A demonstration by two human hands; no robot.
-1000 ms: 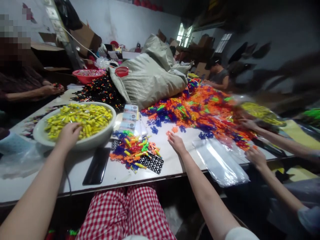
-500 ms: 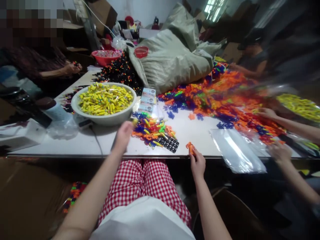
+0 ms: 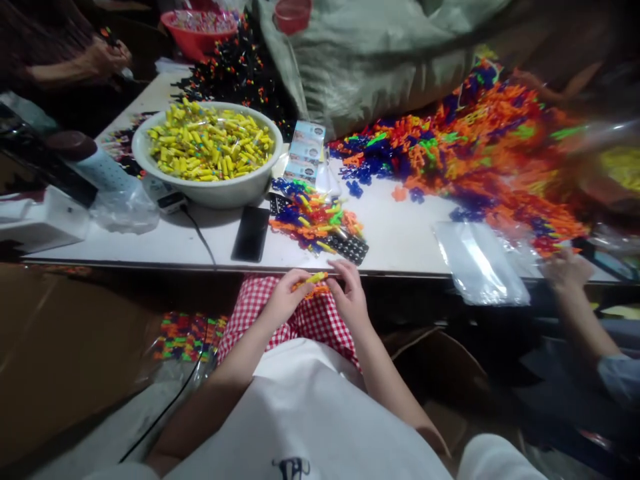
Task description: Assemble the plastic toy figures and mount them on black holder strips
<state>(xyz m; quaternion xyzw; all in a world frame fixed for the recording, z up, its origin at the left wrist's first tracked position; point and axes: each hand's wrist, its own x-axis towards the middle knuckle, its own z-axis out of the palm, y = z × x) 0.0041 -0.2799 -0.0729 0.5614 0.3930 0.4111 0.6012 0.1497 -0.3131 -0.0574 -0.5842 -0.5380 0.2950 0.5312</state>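
Note:
Over my lap, just below the table edge, my two hands are close together. My left hand point(image 3: 286, 299) pinches a small yellow tube-shaped piece point(image 3: 318, 277) with an orange end. My right hand point(image 3: 351, 297) has its fingers closed on an orange plastic piece point(image 3: 315, 291), right beneath the yellow one. The fingers partly cover both, so I cannot tell whether they are joined. Ahead of the hands lies a small mixed pile point(image 3: 305, 217) of coloured plastic pieces, with a black, white-dotted object point(image 3: 351, 248) at its near edge.
A white basin point(image 3: 200, 190) of yellow pieces stands left, behind a dark phone point(image 3: 251, 233). Clear plastic bags point(image 3: 477, 260) overhang the table edge at right. Beyond are a large heap point(image 3: 500, 153) of orange and blue pieces and a grey sack point(image 3: 380, 73). Another person's hand point(image 3: 567, 267) is far right.
My left hand has come back from beside the basin with the yellow piece. My right hand has moved left with the orange piece to meet it. The view has tilted down.

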